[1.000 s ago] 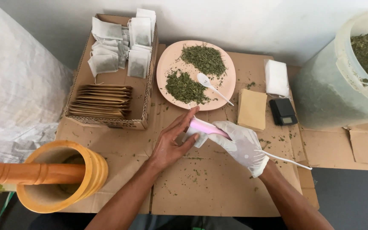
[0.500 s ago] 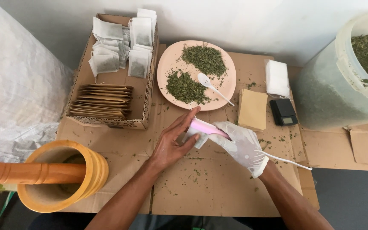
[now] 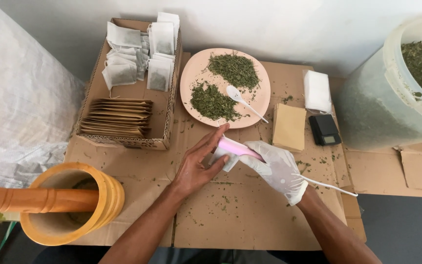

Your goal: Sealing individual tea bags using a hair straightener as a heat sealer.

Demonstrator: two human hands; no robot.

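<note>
Right hand [image 3: 275, 166], in a white glove, is closed around a pink handheld sealer [image 3: 235, 146] with a white cord [image 3: 329, 186] trailing off toward the right edge of the cardboard. Left hand [image 3: 199, 164], bare, lies with fingers stretched out flat along the sealer's far end, thumb pressing a small white tea bag [image 3: 222, 159] that sits pinched under the sealer tip; not a full grasp, more a flat hold-down. Both hands are at the middle of the cardboard-covered tabletop [image 3: 250, 215], just below the pink plate [image 3: 192, 73]. The plate carries two heaps of dried green herb [image 3: 233, 68] and a white plastic spoon [image 3: 242, 100] lying across its lower right. Left of the plate is an open cardboard box [image 3: 167, 117] with filled white tea bags [image 3: 137, 49] at the back and a stack of brown paper envelopes [image 3: 117, 117] at the front. Right of the plate: a pile of empty white bags [image 3: 317, 89], a stack of tan envelopes [image 3: 289, 126] just beside the gloved hand, and a small black scale [image 3: 324, 129]. Big translucent bucket [image 3: 391, 98] of dried herb at far right. Wooden mortar [image 3: 69, 205] with pestle [image 3: 30, 199] resting in it at lower left. Herb crumbs scattered over the cardboard.
</note>
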